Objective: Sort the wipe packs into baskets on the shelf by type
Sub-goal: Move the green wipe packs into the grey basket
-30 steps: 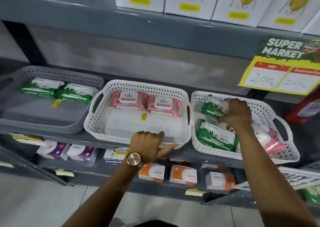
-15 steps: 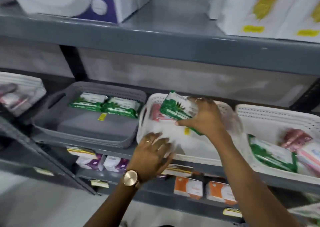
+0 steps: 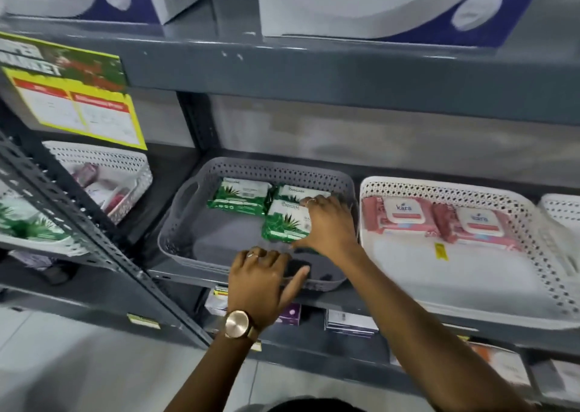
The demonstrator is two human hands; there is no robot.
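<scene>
A grey basket (image 3: 179, 223) stands on the middle shelf with two green wipe packs at its back, one at the left (image 3: 238, 195) and one at the right (image 3: 293, 192). My right hand (image 3: 329, 223) is inside the basket, shut on a third green wipe pack (image 3: 284, 223) that lies just in front of the right one. My left hand (image 3: 260, 281) rests on the basket's front rim, fingers spread, a watch on its wrist. To the right, a white basket (image 3: 455, 289) holds two pink Kara wipe packs (image 3: 401, 215) (image 3: 477, 225) along its back.
Another white basket (image 3: 561, 207) shows at the far right edge. On the left bay sits a white basket (image 3: 125, 173) with mixed packs behind a slanted grey upright (image 3: 78, 217). A yellow price sign (image 3: 72, 97) hangs above. Boxes fill the shelves above and below.
My right hand has carried the green pack leftward from above the white basket into the grey basket. The view has swung left; my left hand shifted from the white basket's rim to the grey one's.
</scene>
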